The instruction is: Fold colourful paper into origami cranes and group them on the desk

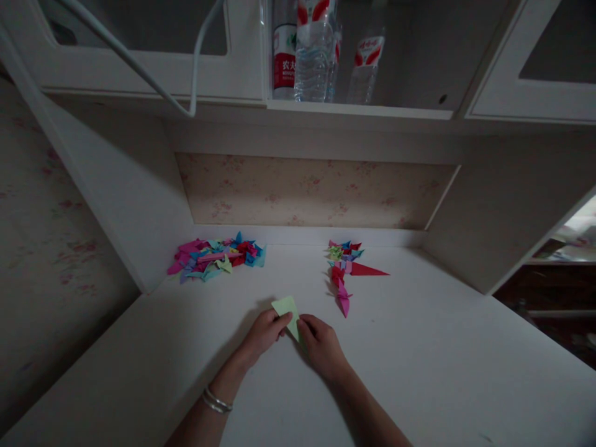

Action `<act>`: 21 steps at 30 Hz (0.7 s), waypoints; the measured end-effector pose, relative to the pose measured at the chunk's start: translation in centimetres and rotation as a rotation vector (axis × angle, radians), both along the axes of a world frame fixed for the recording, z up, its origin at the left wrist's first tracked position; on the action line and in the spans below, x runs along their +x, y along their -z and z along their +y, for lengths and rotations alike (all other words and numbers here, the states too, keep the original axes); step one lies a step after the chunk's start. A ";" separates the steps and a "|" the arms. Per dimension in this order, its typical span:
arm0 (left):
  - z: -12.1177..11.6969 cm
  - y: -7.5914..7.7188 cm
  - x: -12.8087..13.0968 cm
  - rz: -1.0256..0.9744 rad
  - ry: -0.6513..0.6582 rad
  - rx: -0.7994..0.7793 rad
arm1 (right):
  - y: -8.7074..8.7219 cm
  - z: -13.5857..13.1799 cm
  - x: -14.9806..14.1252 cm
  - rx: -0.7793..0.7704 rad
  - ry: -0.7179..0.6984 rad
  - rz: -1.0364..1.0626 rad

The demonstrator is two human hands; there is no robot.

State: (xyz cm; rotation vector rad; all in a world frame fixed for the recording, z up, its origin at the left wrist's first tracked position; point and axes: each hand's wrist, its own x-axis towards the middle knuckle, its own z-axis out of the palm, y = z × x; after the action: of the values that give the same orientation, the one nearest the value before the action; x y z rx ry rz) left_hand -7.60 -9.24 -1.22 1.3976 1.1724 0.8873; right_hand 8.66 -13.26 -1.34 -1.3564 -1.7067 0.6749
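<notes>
A light green piece of folded paper is held between my two hands, just above the white desk. My left hand pinches its left side, thumb on top. On the right edge, my right hand grips the same paper with thumb and fingers closed. Its lower part is partly covered by my fingers. Beyond my right hand lies a pink folded paper crane, with a red folded piece behind it. A long red paper point sticks out to the right there.
A heap of colourful folded papers lies at the back left of the desk. A smaller cluster sits at the back right. Overhead, a shelf holds plastic bottles. A white bent tube hangs at upper left.
</notes>
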 end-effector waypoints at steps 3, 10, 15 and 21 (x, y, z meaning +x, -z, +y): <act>0.0 0.0 -0.1 0.044 0.019 0.034 | 0.1 0.1 0.0 0.008 -0.011 0.014; -0.4 -0.5 0.1 0.212 0.129 0.110 | 0.2 0.0 -0.3 -0.010 0.061 0.237; -0.5 -0.6 0.3 0.033 0.214 0.115 | -1.2 -1.3 1.5 -0.062 0.150 0.501; -0.1 0.5 0.6 0.086 0.100 0.085 | -5.9 1.5 10.4 -0.011 0.220 0.459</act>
State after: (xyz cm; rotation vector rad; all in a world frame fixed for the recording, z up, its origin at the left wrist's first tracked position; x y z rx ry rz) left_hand -6.98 -9.32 -1.72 1.5628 1.1292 0.8213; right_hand 19.02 -11.77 4.58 -1.2557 -1.1738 0.7963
